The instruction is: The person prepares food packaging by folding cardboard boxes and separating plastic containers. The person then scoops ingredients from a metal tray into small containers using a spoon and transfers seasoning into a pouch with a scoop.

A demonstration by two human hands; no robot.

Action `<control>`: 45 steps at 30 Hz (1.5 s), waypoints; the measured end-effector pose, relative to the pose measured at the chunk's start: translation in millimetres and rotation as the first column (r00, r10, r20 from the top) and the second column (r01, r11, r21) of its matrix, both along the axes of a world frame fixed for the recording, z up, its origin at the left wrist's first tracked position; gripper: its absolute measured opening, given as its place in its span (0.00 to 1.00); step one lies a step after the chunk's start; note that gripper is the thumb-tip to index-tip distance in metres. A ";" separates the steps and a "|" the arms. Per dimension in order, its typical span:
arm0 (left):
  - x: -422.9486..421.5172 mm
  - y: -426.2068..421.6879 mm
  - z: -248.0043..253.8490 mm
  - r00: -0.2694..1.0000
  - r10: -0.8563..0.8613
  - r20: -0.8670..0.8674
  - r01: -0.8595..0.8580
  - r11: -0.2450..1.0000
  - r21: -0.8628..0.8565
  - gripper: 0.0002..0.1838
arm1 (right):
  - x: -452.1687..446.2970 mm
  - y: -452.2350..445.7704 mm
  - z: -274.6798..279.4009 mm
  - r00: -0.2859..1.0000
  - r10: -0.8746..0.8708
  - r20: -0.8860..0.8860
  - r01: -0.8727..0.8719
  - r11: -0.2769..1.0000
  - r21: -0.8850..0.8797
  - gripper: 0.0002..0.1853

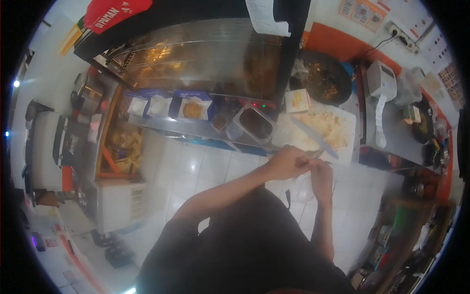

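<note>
My left hand (292, 162) and my right hand (321, 172) meet in front of the cutting board, fingers closed and pinched together. A small clear plastic bag (302, 190) hangs beneath them, faint against the floor tiles; its pale gathered top seems to be between my fingers. Just beyond the hands lies the white cutting board (348, 128), covered with pale chopped food (323, 126). A long knife (313, 134) rests diagonally across the board. Left of it stands a metal container (254, 122) with dark contents.
Blue-and-white boxes (195, 104), one holding fried food, line the counter below a glass warming cabinet (205, 59). A dark wok (324, 76) and a small carton (297, 100) sit behind the board. A receipt printer (381, 81) with hanging paper stands at right.
</note>
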State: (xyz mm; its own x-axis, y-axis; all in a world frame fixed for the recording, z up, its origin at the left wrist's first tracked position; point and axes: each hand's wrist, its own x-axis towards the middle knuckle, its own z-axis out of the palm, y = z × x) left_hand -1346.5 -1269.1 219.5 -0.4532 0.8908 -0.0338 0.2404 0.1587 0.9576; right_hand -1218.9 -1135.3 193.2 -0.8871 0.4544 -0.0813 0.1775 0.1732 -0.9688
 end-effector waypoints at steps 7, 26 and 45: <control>-34.2 85.7 -45.9 0.996 -0.092 0.006 0.090 0.980 0.179 0.10 | -23.9 71.1 -28.8 0.990 -0.122 -0.072 0.121 0.993 -0.018 0.17; -48.5 124.1 -92.2 0.992 0.077 -0.102 -0.070 0.995 0.067 0.09 | -43.1 91.5 -58.3 0.973 -0.181 -0.139 0.199 0.972 0.123 0.15; -32.2 136.8 -90.8 0.862 0.084 -0.500 -0.109 0.994 -0.020 0.09 | -45.2 89.8 -50.1 0.981 -0.157 -0.111 0.183 0.939 0.291 0.07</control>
